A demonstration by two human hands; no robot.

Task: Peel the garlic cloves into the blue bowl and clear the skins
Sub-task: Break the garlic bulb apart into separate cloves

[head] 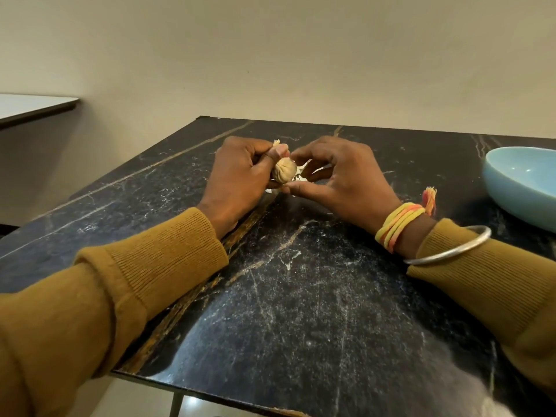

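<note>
Item under inspection: one garlic (284,174), whole and still in its tan skin, no clove yet split off. It is held off the table (301,296), well apart from the bowl (526,182) and on the bowl's left.

Axis: the dry stem tip pokes out past the left thumb, at the end away from the person. The long axis therefore appears to run from that tip down toward the person, close to upright and slightly tilted.

Left hand (240,173), on the side of the garlic away from the bowl: fingers curled round the garlic, thumb pressed over its top just below the stem. This is the holding grip.

Right hand (346,179), between the garlic and the bowl: forefinger bent onto the upper flank, thumb tip at the lower flank, so the two bracket the garlic from the bowl side. The other fingers are loosely curled and spread behind. Whether a flap of skin is pinched cannot be told.

Assessment: the right hand is the working hand and also the nearer to the bowl, so it is better placed to carry cloves across. The opening pull would likely run from the stem end along the axis.

Pale skin flakes (303,169) show just beside the garlic. The visible part of the bowl holds nothing.
</note>
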